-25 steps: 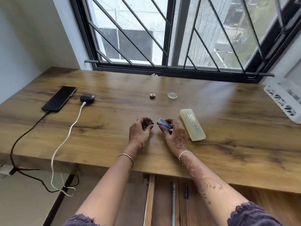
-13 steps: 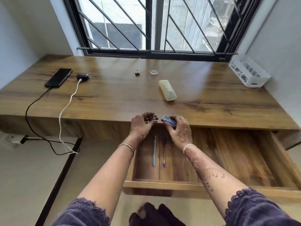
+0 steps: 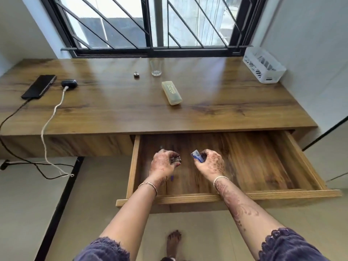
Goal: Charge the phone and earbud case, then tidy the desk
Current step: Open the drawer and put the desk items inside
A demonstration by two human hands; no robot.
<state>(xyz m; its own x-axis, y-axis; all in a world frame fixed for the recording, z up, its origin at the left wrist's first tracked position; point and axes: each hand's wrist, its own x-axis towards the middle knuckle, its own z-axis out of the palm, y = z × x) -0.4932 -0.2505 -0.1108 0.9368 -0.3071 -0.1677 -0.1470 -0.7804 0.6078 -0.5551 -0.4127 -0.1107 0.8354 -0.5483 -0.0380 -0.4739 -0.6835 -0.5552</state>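
Note:
Both hands are inside the pulled-out wooden drawer [image 3: 293, 153]. My left hand [image 3: 163, 163] is closed around a small dark metal object [image 3: 174, 160]. My right hand [image 3: 211, 163] holds a small blue and white box [image 3: 196, 156]. Pens lie under my left hand, mostly hidden, with a blue tip [image 3: 171, 178] showing. At the far left of the desk [image 3: 113, 102] the black phone [image 3: 39, 86] lies with a black cable plugged in. Beside it the dark earbud case [image 3: 69, 84] has a white cable [image 3: 49, 127] attached.
A yellowish long case [image 3: 171, 92], a clear glass [image 3: 156, 68] and a small metal object [image 3: 136, 74] stand on the desk. A white plastic basket [image 3: 263, 67] sits at the back right. Cables hang off the left edge. My bare foot [image 3: 174, 242] is below the drawer.
My hands moved from the desk top down into the drawer, still holding the same two items. The view pulled back and tilted down, so the whole drawer shows.

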